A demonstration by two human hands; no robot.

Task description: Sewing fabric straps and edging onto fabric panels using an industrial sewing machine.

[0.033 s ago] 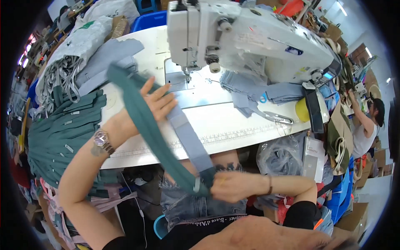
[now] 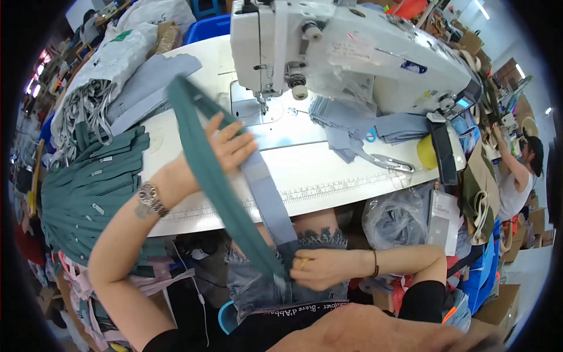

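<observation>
A long dark green fabric strip [image 2: 202, 161] loops up over the table's front edge and down to my lap, partly blurred. My left hand [image 2: 226, 146] reaches inside the loop, its fingers stretched out and apart over the white table [image 2: 293, 161]; its thumb is hidden. From under those fingers a grey-blue fabric band [image 2: 270, 199] runs down beside the green strip. Above my lap, my right hand [image 2: 321, 268] is closed on the lower end of the green strip, where the grey-blue band meets it.
A white sewing machine [image 2: 352, 56] stands across the table's back. Green zippered pieces [image 2: 88, 188] hang over the left edge. Grey-blue pieces [image 2: 346, 126], small snips [image 2: 393, 164] and a yellow spool [image 2: 427, 154] lie to the right. Another person [image 2: 513, 188] sits at far right.
My left hand has shifted slightly right, and the top of the green loop has swung up and right. My right hand has moved slightly left, still gripping the lower end.
</observation>
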